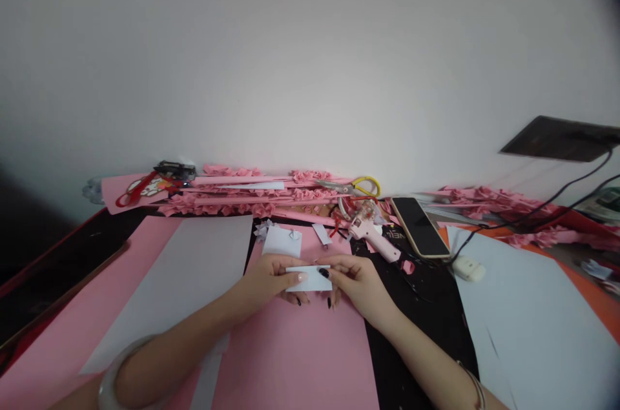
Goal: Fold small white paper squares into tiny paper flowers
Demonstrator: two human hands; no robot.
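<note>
A small white piece of paper (312,279) is held level between my two hands, above the pink paper sheet (300,358). My left hand (276,276) pinches its left end, thumb on top and fingers underneath. At the other end, my right hand (356,281) grips the paper in the same way, its dark-nailed thumb resting on the surface. Just beyond my fingers lies a stack of white paper squares (282,242), with a small folded paper piece on top. Part of each hand's fingers is hidden behind the held paper.
A pink glue gun (375,235) and a phone (420,227) lie to the right, with yellow-handled scissors (365,186) behind. Pink paper flower stems (232,206) run along the wall. Red scissors (138,190) rest at back left. White sheets (533,307) cover the right side; black cables (537,210) cross there.
</note>
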